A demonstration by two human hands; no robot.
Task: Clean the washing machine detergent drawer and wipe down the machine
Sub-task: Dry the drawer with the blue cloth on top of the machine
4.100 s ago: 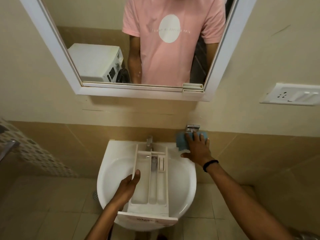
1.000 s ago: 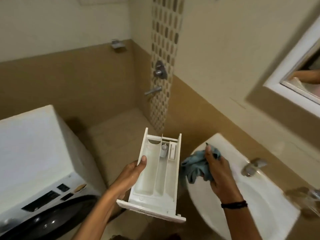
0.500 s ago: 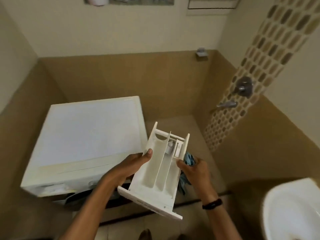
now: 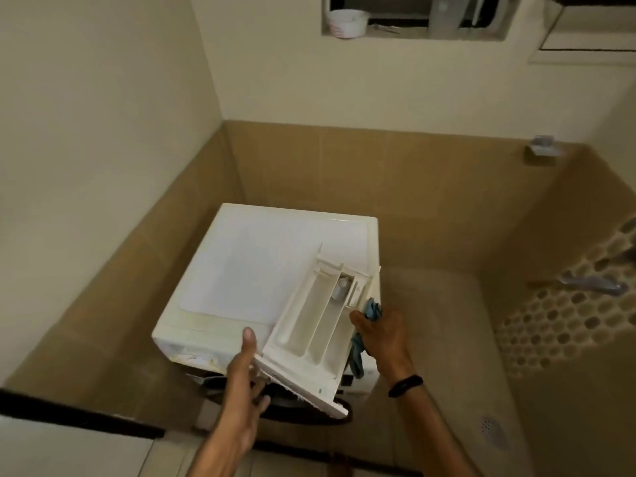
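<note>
Cannot see front of white washing machine (image 4: 261,263) behind white plastic detergent drawer (image 4: 309,335); only scraps of blue cloth (image 4: 373,308) past right hand (image 4: 385,335).

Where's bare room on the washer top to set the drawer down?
Free: the left and rear of the washer top, bordered by its left edge, its back edge and the drawer. Crowded: the front right corner, where the drawer, left hand, right hand and blue cloth bunch.
</note>
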